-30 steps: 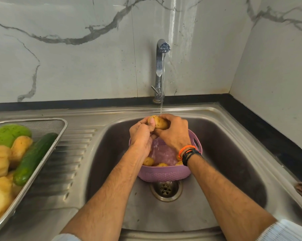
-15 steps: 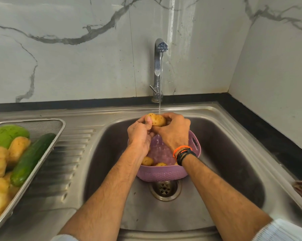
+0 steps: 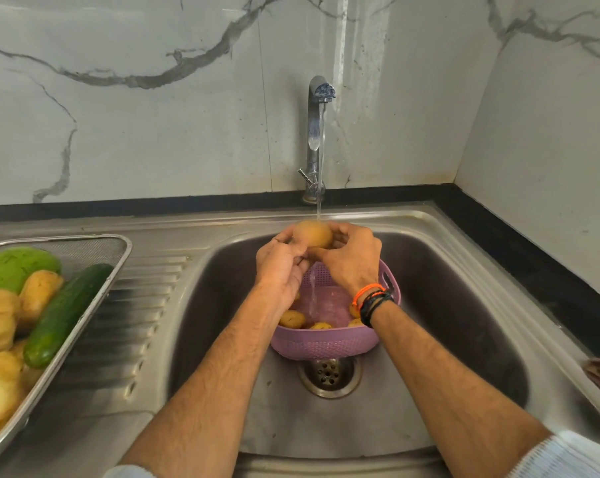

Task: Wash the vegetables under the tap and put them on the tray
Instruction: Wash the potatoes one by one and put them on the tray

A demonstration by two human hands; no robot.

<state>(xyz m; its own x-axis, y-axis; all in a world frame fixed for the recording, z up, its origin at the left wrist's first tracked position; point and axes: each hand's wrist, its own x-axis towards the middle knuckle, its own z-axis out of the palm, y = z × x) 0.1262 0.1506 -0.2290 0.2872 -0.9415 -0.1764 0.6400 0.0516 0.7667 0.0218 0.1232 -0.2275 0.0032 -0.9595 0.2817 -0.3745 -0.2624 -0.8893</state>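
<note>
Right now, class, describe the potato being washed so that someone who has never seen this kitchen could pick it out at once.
Find the steel sink under the running tap. Above the purple basket in the basin, the left hand and right hand grip one potato. Unlike the potatoes lying in the basket, it is held up in the water stream.

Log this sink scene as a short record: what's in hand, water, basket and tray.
in hand: potato, gripped by left hand and right hand
water: tap running onto the potato
basket: purple, in the sink, several potatoes inside
tray: left of the sink, holds a cucumber and other vegetables
</note>
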